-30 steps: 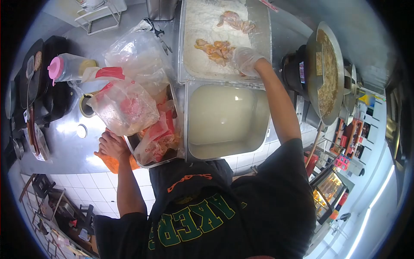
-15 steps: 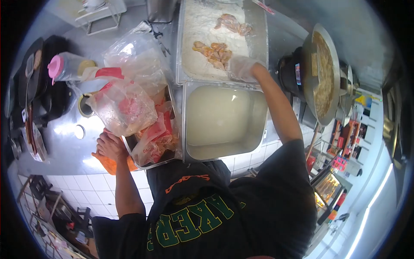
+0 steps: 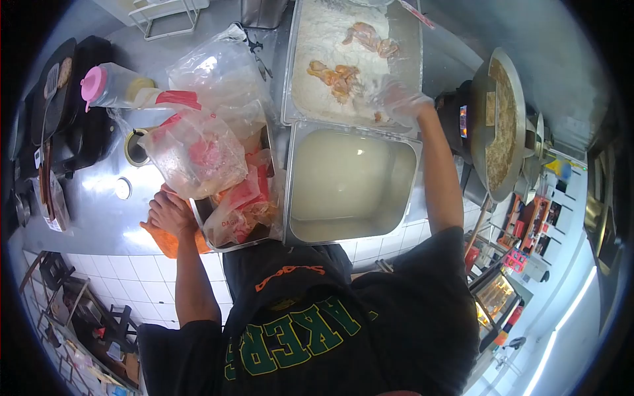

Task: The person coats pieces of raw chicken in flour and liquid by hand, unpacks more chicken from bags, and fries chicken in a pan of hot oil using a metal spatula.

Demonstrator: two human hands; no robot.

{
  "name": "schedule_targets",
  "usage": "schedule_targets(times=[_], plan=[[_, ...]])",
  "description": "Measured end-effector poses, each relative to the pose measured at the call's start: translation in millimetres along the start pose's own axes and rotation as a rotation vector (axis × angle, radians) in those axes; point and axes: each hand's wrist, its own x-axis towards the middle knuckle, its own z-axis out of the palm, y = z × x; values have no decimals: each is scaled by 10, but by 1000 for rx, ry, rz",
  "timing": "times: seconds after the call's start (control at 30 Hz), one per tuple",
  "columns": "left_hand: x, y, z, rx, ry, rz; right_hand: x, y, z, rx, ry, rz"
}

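**Gloved hand at the flour tray, bare hand on an orange cloth**

The right hand (image 3: 399, 102), in a thin clear glove dusted white, rests at the near right corner of the flour tray (image 3: 300, 99). Motion blur hides its fingers, so I cannot tell whether they are clenched or released. The chicken pieces (image 3: 337, 76) lie on the white flour just beside the glove: a pale orange, glossy cluster, lightly floured at the edges. A second cluster (image 3: 370, 38) sits farther back in the same tray.

The left hand (image 3: 170, 214) is bare and lies flat, fingers spread and grasping nothing, on an orange cloth (image 3: 165, 241) at the table's (image 3: 99, 224) front edge. It touches the near corner of a steel pan (image 3: 203, 214) stuffed with crumpled plastic bags (image 3: 198, 152). Between the two hands stands a deep pan of pale batter (image 3: 347, 181).
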Motion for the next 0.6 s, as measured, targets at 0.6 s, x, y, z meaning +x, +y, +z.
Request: schedule_targets(times=[0.6], plan=[[16,4,47,37,37,21,936,-53,476,-66,203,-40]])
